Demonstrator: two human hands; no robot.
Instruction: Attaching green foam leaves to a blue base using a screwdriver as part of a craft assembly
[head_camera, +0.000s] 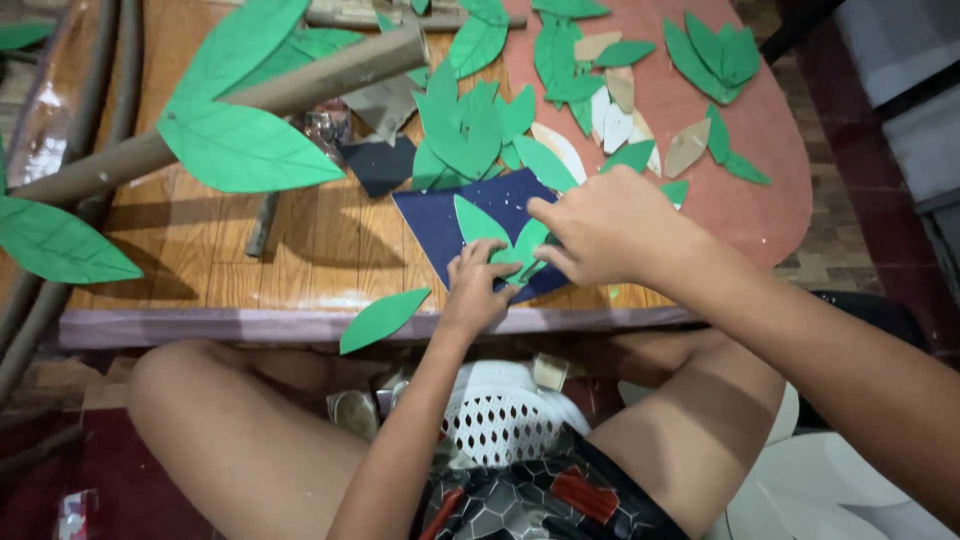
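Observation:
A dark blue sheet (440, 225) lies at the near edge of a low wooden table (300, 240). Green paper leaves (478, 222) rest on it. My left hand (475, 290) presses its fingertips on the lower end of those leaves. Over the sheet's right side my right hand (600, 228) has its fingers curled on the leaves, pinching or pressing them; what is under the palm is hidden.
Many cut green and tan paper leaves (470, 120) are scattered at the table's far side, partly on a reddish oval board (760, 200). A brown paper branch (300, 85) with big green leaves crosses the left. One leaf (383, 318) overhangs the near edge. A white perforated basket (500, 415) sits between my knees.

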